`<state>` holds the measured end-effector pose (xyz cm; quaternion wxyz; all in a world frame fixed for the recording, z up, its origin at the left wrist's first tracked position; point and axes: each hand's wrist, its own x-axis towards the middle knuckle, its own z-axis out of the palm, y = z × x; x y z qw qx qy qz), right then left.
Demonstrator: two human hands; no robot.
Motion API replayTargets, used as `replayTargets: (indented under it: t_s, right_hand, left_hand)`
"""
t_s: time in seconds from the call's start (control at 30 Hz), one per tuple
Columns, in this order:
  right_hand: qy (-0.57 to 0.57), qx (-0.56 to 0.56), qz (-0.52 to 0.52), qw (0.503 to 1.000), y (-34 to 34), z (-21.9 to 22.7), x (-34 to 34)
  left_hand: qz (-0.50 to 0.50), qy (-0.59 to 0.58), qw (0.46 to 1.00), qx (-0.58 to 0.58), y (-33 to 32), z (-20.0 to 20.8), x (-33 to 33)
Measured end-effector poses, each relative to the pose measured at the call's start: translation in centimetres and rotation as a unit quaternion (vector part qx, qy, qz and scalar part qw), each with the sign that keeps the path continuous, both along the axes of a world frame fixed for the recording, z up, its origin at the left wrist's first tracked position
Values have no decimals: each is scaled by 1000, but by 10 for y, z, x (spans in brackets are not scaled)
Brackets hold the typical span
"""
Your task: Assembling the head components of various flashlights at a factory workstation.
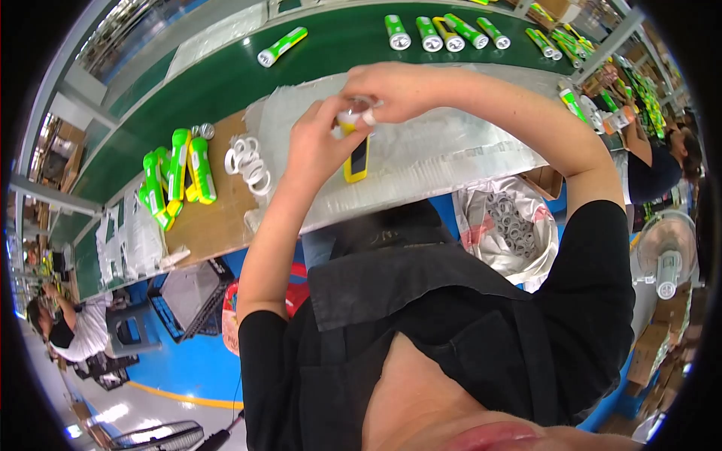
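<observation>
Over the middle of the bench, my left hand (pixel 320 143) is closed round the head end of a flashlight (pixel 357 167). Its yellow body with a dark panel points toward me. My right hand (pixel 391 92) meets it at the head, fingers bent in and closed at the rim. Between the hands show a clear, shiny round part and a small white piece by the right fingertips; whether that is a loose ring I cannot tell. Left of my left hand lies a pile of white rings (pixel 244 159). Beyond them is a heap of green and yellow flashlights (pixel 179 169).
Several finished-looking flashlights (pixel 429 34) lie along the far green bench, one flashlight (pixel 283 46) apart. A bag of grey rings (pixel 514 229) hangs or stands below the bench's near edge at right. A black crate (pixel 189 297) sits lower left. Co-workers sit at both sides.
</observation>
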<state>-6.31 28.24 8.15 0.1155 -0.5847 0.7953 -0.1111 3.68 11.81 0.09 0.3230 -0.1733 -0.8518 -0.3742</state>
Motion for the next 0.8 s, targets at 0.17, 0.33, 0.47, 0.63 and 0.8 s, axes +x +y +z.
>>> replayTargets:
  t_s: [0.17, 0.33, 0.47, 0.63, 0.8]
  right_hand:
    - [71, 204, -225, 950, -28, 24, 20]
    - [25, 20, -104, 994, -13, -4, -2]
    - [44, -20, -163, 985, -17, -22, 3]
    - [71, -111, -118, 984, -5, -29, 10]
    - [53, -86, -169, 980, -5, -29, 13]
  left_hand:
    - [9, 14, 1000, -22, -4, -8, -7]
    - [-4, 5, 1000, -11, -2, -6, -5]
    - [32, -9, 999, -39, -8, -8, -4]
    - [11, 32, 999, -4, -5, -13, -1]
    - [19, 40, 999, -23, -6, -13, -2]
